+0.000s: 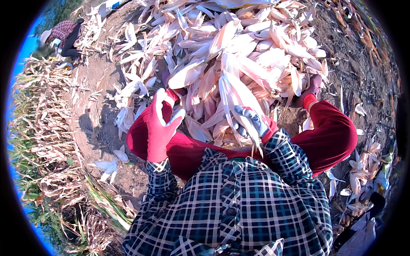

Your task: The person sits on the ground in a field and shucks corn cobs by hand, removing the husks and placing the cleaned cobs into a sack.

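My right hand (253, 123), in a red and grey-blue work glove, is closed around a husked ear of corn (240, 92), dry and pale, that tilts up and away from my lap. Over my left knee my left hand (163, 124) is raised in a matching glove. Its thumb and fingers are apart, with nothing between them. In front of both hands spreads a large heap of dry corn ears in their husks (256, 60). My crossed legs in dark red trousers (326, 137) lie on either side of the heap's near edge.
Loose husks (107, 168) lie on bare soil (96, 128) at the left. Beyond them run dried corn stalks (48, 137). A person (65, 35) in a checked shirt bends down at the far left. More husks (365, 172) and a dark and pale cloth-like item (362, 230) lie at the right.
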`<action>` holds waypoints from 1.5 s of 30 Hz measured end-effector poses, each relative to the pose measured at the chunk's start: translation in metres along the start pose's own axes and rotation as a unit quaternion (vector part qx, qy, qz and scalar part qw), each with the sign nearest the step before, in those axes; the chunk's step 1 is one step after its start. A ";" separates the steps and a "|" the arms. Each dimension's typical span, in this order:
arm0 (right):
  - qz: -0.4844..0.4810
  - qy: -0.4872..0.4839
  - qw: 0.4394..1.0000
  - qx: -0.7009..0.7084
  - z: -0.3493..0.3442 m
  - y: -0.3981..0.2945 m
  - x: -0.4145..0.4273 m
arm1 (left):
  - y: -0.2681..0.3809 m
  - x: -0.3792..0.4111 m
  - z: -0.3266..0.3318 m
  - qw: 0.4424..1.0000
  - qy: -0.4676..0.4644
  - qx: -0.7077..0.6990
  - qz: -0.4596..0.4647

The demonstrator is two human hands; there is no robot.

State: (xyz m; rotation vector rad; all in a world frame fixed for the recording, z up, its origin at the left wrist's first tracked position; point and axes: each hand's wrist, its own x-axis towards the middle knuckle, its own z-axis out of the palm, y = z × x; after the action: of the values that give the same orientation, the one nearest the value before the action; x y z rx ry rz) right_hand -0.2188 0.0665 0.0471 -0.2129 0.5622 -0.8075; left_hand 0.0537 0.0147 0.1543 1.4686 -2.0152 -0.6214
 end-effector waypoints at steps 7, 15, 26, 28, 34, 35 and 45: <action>0.023 -0.173 0.794 -0.582 -0.010 0.020 -0.004 | 0.019 -0.008 0.089 0.821 -0.331 0.332 0.326; -0.150 -0.011 0.943 -0.296 -0.032 -0.018 -0.005 | -0.022 -0.034 0.108 0.940 -0.341 0.001 -0.026; -0.157 0.090 0.958 -0.222 -0.019 -0.003 0.029 | -0.049 -0.041 0.131 0.876 -0.220 -0.332 -0.273; -0.192 0.132 0.946 -0.228 -0.016 0.007 0.038 | -0.050 -0.043 0.139 0.898 -0.238 -0.292 -0.227; -0.227 0.223 0.916 -0.246 -0.036 0.015 0.044 | -0.039 -0.041 0.143 0.954 -0.209 -0.146 -0.156; -0.218 0.231 0.920 -0.230 -0.037 0.013 0.042 | -0.038 -0.040 0.143 0.959 -0.208 -0.122 -0.150; -0.340 0.184 0.842 -0.376 -0.042 0.019 0.046 | -0.039 -0.043 0.138 0.941 -0.268 -0.146 -0.143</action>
State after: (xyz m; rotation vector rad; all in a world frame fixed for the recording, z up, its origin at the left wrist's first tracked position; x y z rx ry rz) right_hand -0.2042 0.0467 -0.0135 -1.0447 1.1968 -1.2980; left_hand -0.0031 0.0501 0.0200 1.5271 -1.9736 -1.5155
